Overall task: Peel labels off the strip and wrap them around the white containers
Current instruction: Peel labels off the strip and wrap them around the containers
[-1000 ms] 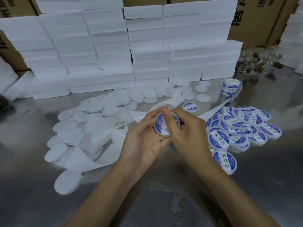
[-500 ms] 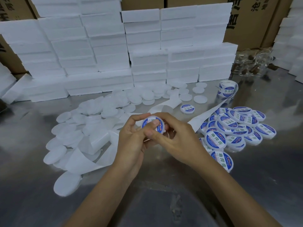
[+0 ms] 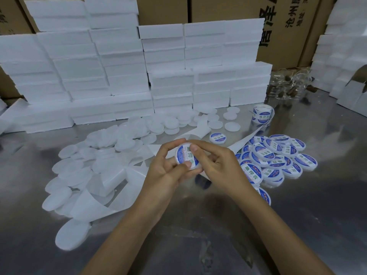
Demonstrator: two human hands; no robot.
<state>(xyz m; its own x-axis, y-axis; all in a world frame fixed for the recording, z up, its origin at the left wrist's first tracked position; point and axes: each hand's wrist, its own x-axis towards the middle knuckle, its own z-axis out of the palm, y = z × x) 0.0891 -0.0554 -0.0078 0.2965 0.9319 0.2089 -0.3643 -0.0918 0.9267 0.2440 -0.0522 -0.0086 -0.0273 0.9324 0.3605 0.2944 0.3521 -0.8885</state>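
Two bare hands meet above the middle of a shiny metal table, seen from the person's own head looking down. Together they hold one round white container with a blue and white label on its face, tilted toward the camera. The left hand cups it from the left, fingers curled round its rim and thumb pressed on its lower edge. The right hand grasps it from the right, with the thumb lying across the label.

To the right, just beside the right hand, lies one pile of labelled containers, overlapping; about twenty, too crowded to count exactly. One more labelled container sits alone just behind the hands. Farther back on the right stands one label roll, and its white backing strip trails from it toward the hands.

To the left and behind, a wide scatter of plain white containers, several dozen, reaches from the table's left front to the back. Loops of spent backing paper lie among them.

A wall of stacked white foam boxes closes the back edge, with brown cartons behind. More white boxes close the right side, and a clear plastic bundle lies near them.

Bare metal shows in front of the hands and along the right front.
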